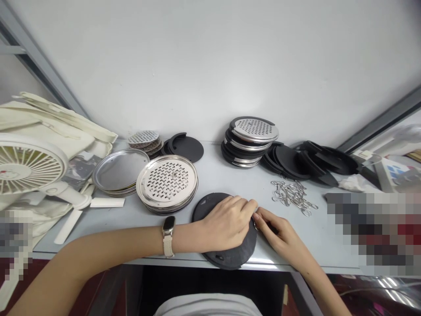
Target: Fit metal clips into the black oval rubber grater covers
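A black round plastic disc [230, 259] lies at the table's front edge, a slot showing in its near part. My left hand [226, 221] covers its middle, fingers curled together toward the right rim and pressing on it. At that rim my right hand [274, 230] pinches a small bent metal wire hook [255, 226] between thumb and finger. Fingers hide most of the hook, so I cannot tell whether it passes through the disc. A heap of similar wire hooks [292, 195] sits to the right. Left of the disc is a stack of round metal grater plates [167, 180].
Shiny metal discs [120, 169], smaller grater plates [144, 138] and black discs [189, 149] stand at back left. Stacked graters with black rims [255, 129] and black curved parts [292, 160] stand behind the hooks. A white fan [29, 164] and cream bag [49, 131] crowd the left.
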The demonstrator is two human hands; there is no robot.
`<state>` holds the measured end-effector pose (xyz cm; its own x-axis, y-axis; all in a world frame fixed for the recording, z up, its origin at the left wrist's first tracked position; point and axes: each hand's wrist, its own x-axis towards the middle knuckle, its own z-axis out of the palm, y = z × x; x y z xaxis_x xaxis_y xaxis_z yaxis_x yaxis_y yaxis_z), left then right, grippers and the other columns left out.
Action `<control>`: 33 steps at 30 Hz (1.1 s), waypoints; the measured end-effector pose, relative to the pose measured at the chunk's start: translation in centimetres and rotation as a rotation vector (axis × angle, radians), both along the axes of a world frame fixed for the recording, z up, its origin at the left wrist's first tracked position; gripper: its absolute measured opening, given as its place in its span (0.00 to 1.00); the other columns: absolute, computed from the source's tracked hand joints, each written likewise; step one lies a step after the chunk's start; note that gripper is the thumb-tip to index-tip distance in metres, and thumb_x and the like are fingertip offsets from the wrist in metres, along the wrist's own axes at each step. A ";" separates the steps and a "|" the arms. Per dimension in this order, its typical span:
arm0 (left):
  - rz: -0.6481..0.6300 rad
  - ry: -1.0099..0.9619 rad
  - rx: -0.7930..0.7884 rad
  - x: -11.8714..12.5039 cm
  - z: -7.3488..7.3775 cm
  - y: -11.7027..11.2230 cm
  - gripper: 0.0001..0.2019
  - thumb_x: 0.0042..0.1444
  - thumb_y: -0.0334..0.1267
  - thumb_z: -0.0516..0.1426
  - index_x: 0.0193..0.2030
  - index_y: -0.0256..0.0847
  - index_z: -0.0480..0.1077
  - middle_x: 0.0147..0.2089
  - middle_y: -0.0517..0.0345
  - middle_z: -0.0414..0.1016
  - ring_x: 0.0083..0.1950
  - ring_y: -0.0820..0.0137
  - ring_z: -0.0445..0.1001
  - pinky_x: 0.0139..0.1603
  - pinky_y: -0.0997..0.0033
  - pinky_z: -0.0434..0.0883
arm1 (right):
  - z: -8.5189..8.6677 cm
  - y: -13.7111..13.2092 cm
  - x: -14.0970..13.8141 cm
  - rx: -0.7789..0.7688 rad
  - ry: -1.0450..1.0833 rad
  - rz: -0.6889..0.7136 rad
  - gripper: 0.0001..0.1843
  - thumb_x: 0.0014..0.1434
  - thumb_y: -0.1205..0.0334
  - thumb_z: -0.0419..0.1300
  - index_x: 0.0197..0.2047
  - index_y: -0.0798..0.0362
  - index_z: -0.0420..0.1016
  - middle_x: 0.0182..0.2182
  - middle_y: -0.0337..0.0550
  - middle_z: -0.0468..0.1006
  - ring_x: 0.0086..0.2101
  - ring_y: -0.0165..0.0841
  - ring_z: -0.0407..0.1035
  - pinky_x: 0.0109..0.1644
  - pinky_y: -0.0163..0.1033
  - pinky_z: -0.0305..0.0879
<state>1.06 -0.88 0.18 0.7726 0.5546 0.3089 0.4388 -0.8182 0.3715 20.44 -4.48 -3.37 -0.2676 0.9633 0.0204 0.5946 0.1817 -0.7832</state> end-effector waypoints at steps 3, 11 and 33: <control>0.032 0.011 0.021 0.1 -0.1 0.0 0.07 0.60 0.28 0.48 0.44 0.37 0.59 0.40 0.52 0.67 0.43 0.64 0.66 0.49 0.64 0.67 | -0.1 0.0 -0.1 0.006 0.002 -0.003 0.17 0.68 0.53 0.46 0.29 0.51 0.57 0.23 0.33 0.57 0.26 0.29 0.54 0.30 0.34 0.53; 0.061 0.037 0.042 0.3 -0.1 -0.1 0.05 0.60 0.29 0.48 0.43 0.37 0.60 0.39 0.52 0.67 0.44 0.63 0.65 0.49 0.63 0.66 | 0.0 0.0 -0.2 0.037 -0.021 -0.004 0.15 0.68 0.56 0.45 0.30 0.50 0.57 0.24 0.33 0.60 0.25 0.30 0.57 0.30 0.33 0.55; -0.147 -0.288 -0.302 -0.4 5.6 -1.9 0.07 0.64 0.29 0.48 0.40 0.37 0.66 0.40 0.54 0.73 0.43 0.70 0.71 0.48 0.69 0.69 | 0.1 0.0 -0.1 0.124 0.016 0.020 0.13 0.64 0.58 0.49 0.28 0.51 0.61 0.23 0.37 0.69 0.25 0.32 0.62 0.30 0.35 0.59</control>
<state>0.67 -2.82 5.73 0.7558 0.5441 0.3645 0.1695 -0.7001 0.6936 20.35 -4.47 -3.28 -0.2853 0.9477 0.1432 0.5772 0.2892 -0.7637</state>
